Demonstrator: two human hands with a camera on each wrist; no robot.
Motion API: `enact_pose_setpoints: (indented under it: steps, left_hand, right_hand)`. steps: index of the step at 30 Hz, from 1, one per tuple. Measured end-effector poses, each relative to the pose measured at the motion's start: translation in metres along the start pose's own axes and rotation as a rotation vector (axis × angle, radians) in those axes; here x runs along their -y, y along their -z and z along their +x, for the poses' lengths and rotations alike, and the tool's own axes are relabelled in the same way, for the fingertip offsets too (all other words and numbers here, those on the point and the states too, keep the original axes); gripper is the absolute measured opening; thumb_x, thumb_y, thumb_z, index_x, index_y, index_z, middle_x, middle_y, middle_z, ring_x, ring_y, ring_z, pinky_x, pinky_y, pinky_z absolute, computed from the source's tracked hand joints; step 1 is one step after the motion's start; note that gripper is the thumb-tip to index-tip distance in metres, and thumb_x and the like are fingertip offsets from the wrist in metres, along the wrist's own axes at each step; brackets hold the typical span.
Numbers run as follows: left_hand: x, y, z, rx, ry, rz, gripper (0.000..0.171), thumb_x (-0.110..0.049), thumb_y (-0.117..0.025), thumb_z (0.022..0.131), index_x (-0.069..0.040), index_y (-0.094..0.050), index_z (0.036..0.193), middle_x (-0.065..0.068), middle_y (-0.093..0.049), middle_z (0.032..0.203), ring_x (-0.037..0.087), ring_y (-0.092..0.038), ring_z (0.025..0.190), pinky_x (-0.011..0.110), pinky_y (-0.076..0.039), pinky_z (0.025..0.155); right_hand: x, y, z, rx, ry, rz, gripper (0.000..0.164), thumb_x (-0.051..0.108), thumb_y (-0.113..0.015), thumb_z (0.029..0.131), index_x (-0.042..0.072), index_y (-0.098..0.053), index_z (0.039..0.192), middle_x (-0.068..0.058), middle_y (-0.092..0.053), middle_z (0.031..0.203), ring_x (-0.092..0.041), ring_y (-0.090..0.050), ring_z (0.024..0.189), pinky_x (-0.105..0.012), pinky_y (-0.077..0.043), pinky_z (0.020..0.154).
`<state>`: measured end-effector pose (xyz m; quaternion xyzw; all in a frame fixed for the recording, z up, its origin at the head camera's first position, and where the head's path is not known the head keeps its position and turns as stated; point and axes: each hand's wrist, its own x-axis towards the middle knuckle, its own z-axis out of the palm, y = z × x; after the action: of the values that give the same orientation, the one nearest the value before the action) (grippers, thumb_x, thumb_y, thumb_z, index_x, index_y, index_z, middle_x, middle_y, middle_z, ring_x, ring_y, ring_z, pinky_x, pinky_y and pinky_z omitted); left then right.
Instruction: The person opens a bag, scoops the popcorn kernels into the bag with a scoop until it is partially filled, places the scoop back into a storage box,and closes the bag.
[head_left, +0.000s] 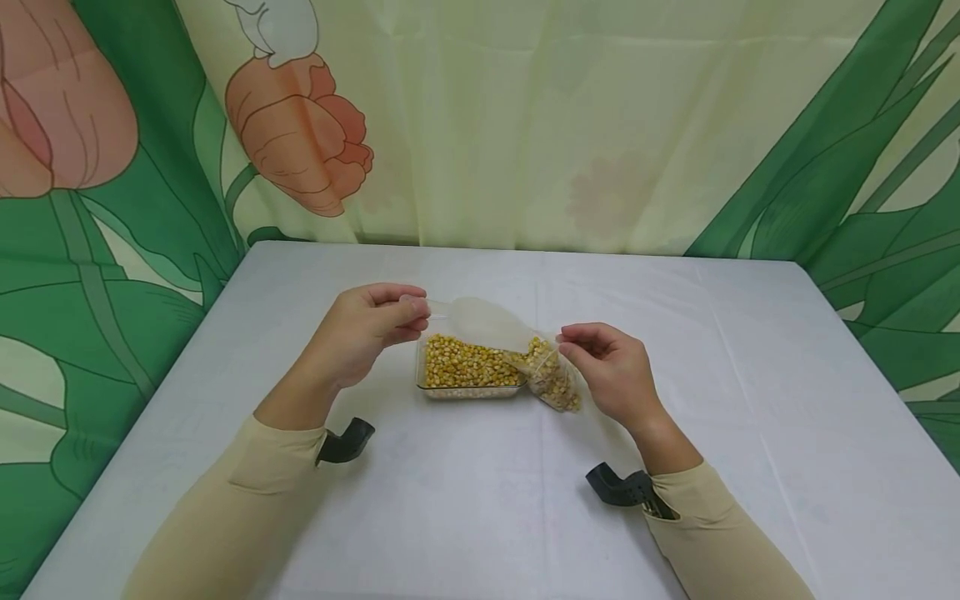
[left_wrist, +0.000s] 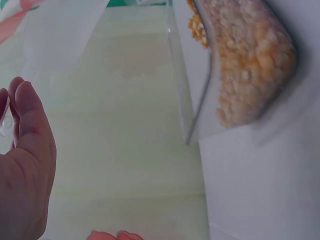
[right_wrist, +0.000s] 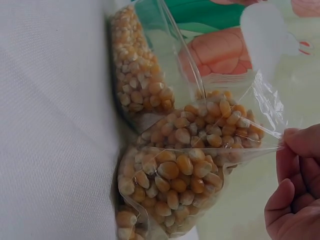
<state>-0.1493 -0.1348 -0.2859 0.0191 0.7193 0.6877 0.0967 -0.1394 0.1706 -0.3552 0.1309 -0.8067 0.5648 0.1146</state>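
Note:
My left hand (head_left: 371,325) pinches the handle end of a translucent white plastic scoop (head_left: 483,321), which hangs above the far side of a clear container (head_left: 468,392). Near the fingertips in the left wrist view, a small hole shows in the handle. Yellow corn kernels (head_left: 465,362) lie in the container. Against its right end leans a clear plastic bag (right_wrist: 170,195) partly filled with kernels. Thumb and fingers of my right hand (head_left: 613,371) pinch the bag's upper edge, drawing it out to a point in the right wrist view.
A white cloth (head_left: 450,500) covers the table. Behind it hangs a pale curtain (head_left: 480,125) printed with tulips and leaves. Black wrist mounts (head_left: 347,442) stick out from both sleeves, low over the cloth.

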Motion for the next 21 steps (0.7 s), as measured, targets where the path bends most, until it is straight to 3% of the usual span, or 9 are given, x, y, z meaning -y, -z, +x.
enact_pose_setpoints:
  steps: [5, 13, 21]
  left_hand:
    - [0.007, 0.015, -0.004, -0.045, 0.018, 0.017, 0.036, -0.009, -0.06, 0.101, 0.013, -0.054, 0.129, 0.014, -0.065, 0.106, 0.016, -0.067, 0.091, 0.027, -0.056, 0.086]
    - [0.014, 0.027, -0.003, -0.068, 0.017, 0.057, 0.036, -0.009, -0.062, 0.1, 0.014, -0.055, 0.126, 0.007, -0.067, 0.099, 0.015, -0.067, 0.088, 0.025, -0.057, 0.084]
    - [0.027, 0.027, 0.0, -0.059, 0.092, 0.136, 0.037, -0.011, -0.061, 0.1, 0.012, -0.056, 0.128, 0.024, -0.064, 0.119, 0.013, -0.067, 0.092, 0.025, -0.056, 0.087]
  right_hand:
    - [-0.002, 0.002, 0.0, -0.009, 0.003, -0.035, 0.014, -0.006, -0.067, 0.092, -0.009, -0.069, 0.106, -0.02, -0.071, 0.097, -0.021, -0.068, 0.089, -0.015, -0.053, 0.075]
    - [-0.003, 0.006, -0.001, -0.043, -0.006, -0.058, 0.013, -0.006, -0.067, 0.093, -0.008, -0.068, 0.105, -0.019, -0.069, 0.096, -0.006, -0.061, 0.082, -0.014, -0.05, 0.072]
    - [-0.002, 0.011, 0.0, -0.063, -0.042, -0.108, 0.013, 0.0, -0.065, 0.096, -0.006, -0.067, 0.107, -0.017, -0.068, 0.097, -0.01, -0.059, 0.083, -0.014, -0.048, 0.071]
